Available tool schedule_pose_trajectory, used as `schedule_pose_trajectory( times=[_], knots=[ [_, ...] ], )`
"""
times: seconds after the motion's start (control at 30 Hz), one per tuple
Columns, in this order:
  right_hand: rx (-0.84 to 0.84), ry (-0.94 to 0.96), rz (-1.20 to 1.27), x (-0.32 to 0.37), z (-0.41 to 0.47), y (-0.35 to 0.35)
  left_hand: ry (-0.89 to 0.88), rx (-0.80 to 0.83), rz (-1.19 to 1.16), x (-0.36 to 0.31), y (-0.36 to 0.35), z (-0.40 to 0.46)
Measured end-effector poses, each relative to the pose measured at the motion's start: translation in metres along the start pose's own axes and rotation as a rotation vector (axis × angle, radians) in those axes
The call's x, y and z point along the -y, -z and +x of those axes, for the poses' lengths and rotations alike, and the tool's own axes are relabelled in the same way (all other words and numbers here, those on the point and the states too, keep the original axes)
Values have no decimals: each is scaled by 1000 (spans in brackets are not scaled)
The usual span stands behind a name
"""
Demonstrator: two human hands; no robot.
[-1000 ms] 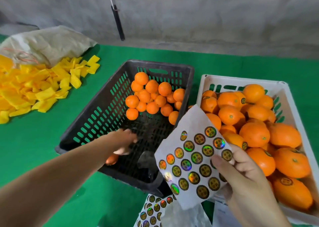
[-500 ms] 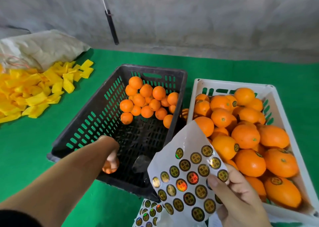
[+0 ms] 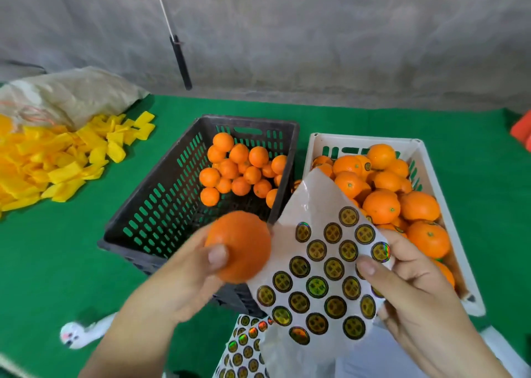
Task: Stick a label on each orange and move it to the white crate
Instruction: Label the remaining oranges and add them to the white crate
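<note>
1. Left hand (image 3: 184, 280): fingers curled round one orange (image 3: 240, 245), thumb pressed on its near face; the fruit is held in the air in front of the black crate's near wall, just beside the left edge of the sticker sheet.
2. Right hand (image 3: 416, 300): thumb on the printed face and fingers behind, pinching the sticker sheet (image 3: 321, 265) at its right edge; the sheet is white, glossy and bent, its upper corner rising in front of the white crate.
3. Labels (image 3: 333, 268): round, dark-rimmed, gold-centred discs in rows; several flash rainbow foil. Their print is too small to read.
4. Second sticker sheet (image 3: 244, 346): lies lower, at the bottom edge, bearing the same round labels.
5. Small white object (image 3: 80, 331): lies on the green mat (image 3: 57, 262); blurred, kind unclear.
6. Black crate (image 3: 161, 208): rigid plastic with slotted walls; smooth round oranges (image 3: 244, 170) are heaped at its far end.
7. White crate (image 3: 428, 176): slotted plastic, touching the black crate's right side, piled with larger oranges (image 3: 382, 208), some showing round labels.
8. Yellow scraps (image 3: 57, 159): a loose heap of flat pieces at far left, beside a crumpled tan sack (image 3: 71, 96).
9. Grey wall (image 3: 344, 38): rough backdrop, with a thin black rod (image 3: 181, 61) hanging before it.
</note>
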State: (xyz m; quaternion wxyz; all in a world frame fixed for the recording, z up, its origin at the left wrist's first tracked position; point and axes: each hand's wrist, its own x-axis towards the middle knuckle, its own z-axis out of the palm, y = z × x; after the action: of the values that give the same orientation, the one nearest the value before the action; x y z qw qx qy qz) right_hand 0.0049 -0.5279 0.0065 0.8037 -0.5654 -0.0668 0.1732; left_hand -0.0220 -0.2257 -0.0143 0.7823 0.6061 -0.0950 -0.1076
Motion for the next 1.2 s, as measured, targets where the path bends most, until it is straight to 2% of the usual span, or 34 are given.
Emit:
schedule_pose_trajectory(
  times=[0.07, 0.13, 0.2, 0.23, 0.27, 0.3, 0.4, 0.43, 0.5, 0.6, 0.73, 0.9, 1.03, 1.13, 1.2],
  knots=[
    [40, 84, -83, 8, -7, 0, 49, -39, -74, 6, -19, -7],
    [6, 182, -202, 14, -13, -2, 124, 72, -145, 0, -38, -6],
    [-59, 262, -316, 19, -19, -4, -11, -57, -3, -2, -53, -8],
    [-93, 312, -370, 20, -22, -7, -62, -128, 0, -9, -62, -15],
    [-143, 373, -434, 21, -26, -10, -86, -120, -38, -9, -72, -22],
    [-215, 445, -539, 20, -31, -13, -80, -124, -69, -10, -80, -28],
    [-419, 725, -1001, 22, -49, -23, -78, -226, 62, -18, -99, -44],
    [-416, 810, -1111, 28, -55, -28, -95, -241, 99, -21, -104, -47],
    [-272, 914, -1221, 36, -61, -35, -139, -229, 169, -26, -112, -54],
    [-97, 925, -1246, 43, -58, -38, -194, -196, 227, -34, -121, -62],
    [-12, 857, -1199, 43, -57, -32, -210, -120, 333, -41, -124, -71],
    [45, 852, -1140, 45, -59, -31, -214, -108, 370, -42, -128, -73],
    [92, 722, -1019, 50, -62, -29, -200, -79, 383, -40, -130, -71],
    [16, 625, -851, 50, -64, -29, -185, -87, 392, -37, -129, -71],
    [-129, 735, -877, 49, -68, -29, -161, -111, 341, -35, -129, -69]
  ],
)
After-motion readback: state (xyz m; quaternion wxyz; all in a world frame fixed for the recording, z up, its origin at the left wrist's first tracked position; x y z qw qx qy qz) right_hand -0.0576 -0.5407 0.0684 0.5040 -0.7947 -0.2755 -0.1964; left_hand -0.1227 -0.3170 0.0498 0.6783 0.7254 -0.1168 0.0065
